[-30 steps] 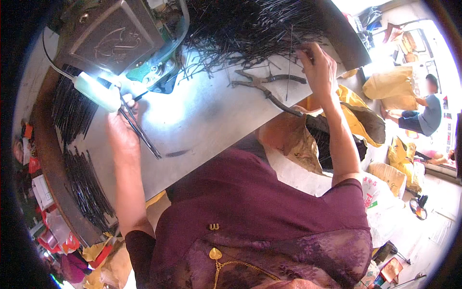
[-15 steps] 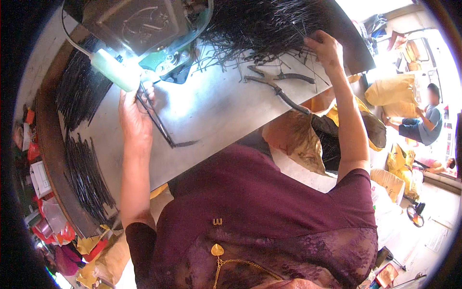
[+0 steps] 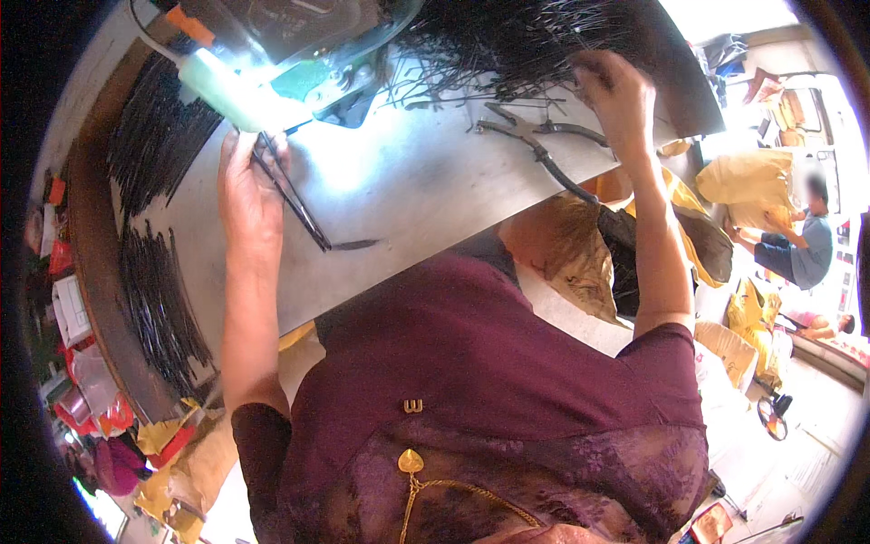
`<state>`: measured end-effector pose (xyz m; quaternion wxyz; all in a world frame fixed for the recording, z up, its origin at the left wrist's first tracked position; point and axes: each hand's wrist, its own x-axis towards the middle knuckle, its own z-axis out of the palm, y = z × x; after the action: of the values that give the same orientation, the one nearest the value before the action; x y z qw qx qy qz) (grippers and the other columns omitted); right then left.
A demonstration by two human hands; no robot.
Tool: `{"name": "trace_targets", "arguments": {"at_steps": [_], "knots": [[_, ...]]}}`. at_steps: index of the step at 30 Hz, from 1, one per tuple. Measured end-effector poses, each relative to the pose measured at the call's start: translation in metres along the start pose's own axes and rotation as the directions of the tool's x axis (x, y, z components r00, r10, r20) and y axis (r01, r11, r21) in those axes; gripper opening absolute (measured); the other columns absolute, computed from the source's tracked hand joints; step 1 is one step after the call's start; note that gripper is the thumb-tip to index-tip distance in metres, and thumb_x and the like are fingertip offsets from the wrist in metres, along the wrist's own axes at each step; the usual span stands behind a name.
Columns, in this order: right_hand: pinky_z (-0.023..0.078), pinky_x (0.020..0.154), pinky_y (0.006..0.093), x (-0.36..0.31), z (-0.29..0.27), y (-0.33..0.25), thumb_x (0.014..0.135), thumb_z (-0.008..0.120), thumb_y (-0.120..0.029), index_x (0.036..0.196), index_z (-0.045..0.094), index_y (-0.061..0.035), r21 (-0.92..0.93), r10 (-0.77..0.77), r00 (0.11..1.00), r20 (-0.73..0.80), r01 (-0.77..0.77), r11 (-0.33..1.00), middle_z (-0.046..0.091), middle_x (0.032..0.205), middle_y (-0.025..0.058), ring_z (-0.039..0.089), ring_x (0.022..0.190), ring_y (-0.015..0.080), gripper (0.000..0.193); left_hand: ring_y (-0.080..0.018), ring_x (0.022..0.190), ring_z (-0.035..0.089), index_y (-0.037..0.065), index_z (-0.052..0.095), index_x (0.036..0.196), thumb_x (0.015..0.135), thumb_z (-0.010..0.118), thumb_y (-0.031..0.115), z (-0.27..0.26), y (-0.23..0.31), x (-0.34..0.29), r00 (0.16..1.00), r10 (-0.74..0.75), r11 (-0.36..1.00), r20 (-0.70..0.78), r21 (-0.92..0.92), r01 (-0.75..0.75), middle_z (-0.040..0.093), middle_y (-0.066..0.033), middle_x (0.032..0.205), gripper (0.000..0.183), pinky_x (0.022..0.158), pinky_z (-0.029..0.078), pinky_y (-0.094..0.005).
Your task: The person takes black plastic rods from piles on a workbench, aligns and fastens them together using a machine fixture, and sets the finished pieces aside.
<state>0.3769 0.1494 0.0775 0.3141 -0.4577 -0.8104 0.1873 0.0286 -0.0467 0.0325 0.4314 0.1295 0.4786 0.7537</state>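
Worktable [image 3: 426, 195], pale grey and brightly lit, fills the upper middle of the head view and serves as the landmark. At its upper left corner stands a machine [image 3: 272, 45] with a glowing lamp. Just below that machine, the left hand [image 3: 246, 186] rests on the table with its fingers closed around a small bundle of thin black rods [image 3: 294, 199], which slant down from the hand across the tabletop. At the table's far right edge, the right hand [image 3: 616, 95] reaches into a large heap of loose black rods [image 3: 517, 36]; whether its fingers have closed on any cannot be told from here. Dark pliers [image 3: 535, 145] lie on the table just left of that hand. More rods lie in rows [image 3: 159, 299] along the table's left edge. Another person [image 3: 797, 240] sits well beyond the table's right side. The bundle could splay or slip near the machine if the left grip loosens, and the tangled heap could drag strays off the table edge.
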Motion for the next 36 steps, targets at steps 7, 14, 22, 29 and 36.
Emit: {"name": "trace_targets", "arguments": {"at_steps": [7, 14, 22, 29, 36], "knots": [[0.053, 0.060, 0.0410, -0.021, 0.078, -0.064, 0.079, 0.059, -0.009, 0.092, 0.064, -0.0119, -0.169, -0.446, 0.884, 0.142, 0.465, 0.869, 0.059, 0.082, 0.0079, 0.064, 0.074, 0.0309, 0.014, -0.0139, 0.074, 0.060, 0.004, 0.053, 0.104, 0.092, 0.055, 0.018, 0.029, -0.001, -0.009, 0.994, -0.062, 0.996, 0.093, 0.065, 0.056, 0.060, -0.0050, 0.082, 0.018, 0.065, 0.053, -0.0269], [0.052, 0.056, 0.0435, -0.010, 0.123, -0.081, 0.077, 0.055, -0.006, 0.091, 0.057, -0.0058, -0.299, -0.570, 0.762, 0.307, 0.645, 0.703, 0.055, 0.090, 0.0111, 0.063, 0.071, 0.0290, 0.014, -0.0145, 0.077, 0.061, 0.001, 0.053, 0.104, 0.089, 0.059, 0.016, 0.033, -0.004, -0.018, 1.000, -0.014, 1.000, 0.009, -0.015, 0.014, 0.059, -0.0068, 0.087, 0.023, 0.069, 0.054, -0.0274], [0.050, 0.050, 0.0379, -0.019, 0.118, -0.166, 0.084, 0.056, -0.014, 0.088, 0.056, -0.0110, -0.130, -0.575, 0.778, 0.254, 0.617, 0.777, 0.060, 0.075, 0.0109, 0.064, 0.061, 0.0271, 0.004, -0.0088, 0.073, 0.061, 0.000, 0.064, 0.103, 0.086, 0.064, 0.015, 0.026, -0.020, 0.001, 0.966, 0.117, 0.982, 0.232, 0.121, -0.148, 0.063, -0.0036, 0.088, 0.022, 0.064, 0.055, -0.0240], [0.042, 0.045, 0.0241, -0.008, 0.164, -0.143, 0.089, 0.059, -0.024, 0.090, 0.063, 0.0018, 0.585, 0.125, 0.912, 0.391, -0.351, 0.731, 0.062, 0.063, 0.0033, 0.052, 0.049, 0.0076, 0.026, -0.0094, 0.071, 0.061, -0.001, 0.066, 0.101, 0.085, 0.067, 0.014, 0.039, -0.022, 0.010, 0.971, 0.152, 0.967, 0.184, 0.176, -0.185, 0.065, -0.0041, 0.084, 0.022, 0.061, 0.050, -0.0214], [0.039, 0.042, 0.0233, -0.006, 0.164, -0.148, 0.089, 0.059, -0.020, 0.086, 0.061, 0.0015, 0.668, 0.115, 0.910, 0.398, -0.374, 0.643, 0.060, 0.062, 0.0034, 0.049, 0.047, 0.0072, 0.022, -0.0094, 0.069, 0.058, 0.000, 0.066, 0.097, 0.086, 0.065, 0.012, 0.043, -0.031, 0.018, 0.962, 0.224, 0.965, 0.154, 0.106, -0.241, 0.063, -0.0025, 0.079, 0.017, 0.059, 0.046, -0.0226]]}}
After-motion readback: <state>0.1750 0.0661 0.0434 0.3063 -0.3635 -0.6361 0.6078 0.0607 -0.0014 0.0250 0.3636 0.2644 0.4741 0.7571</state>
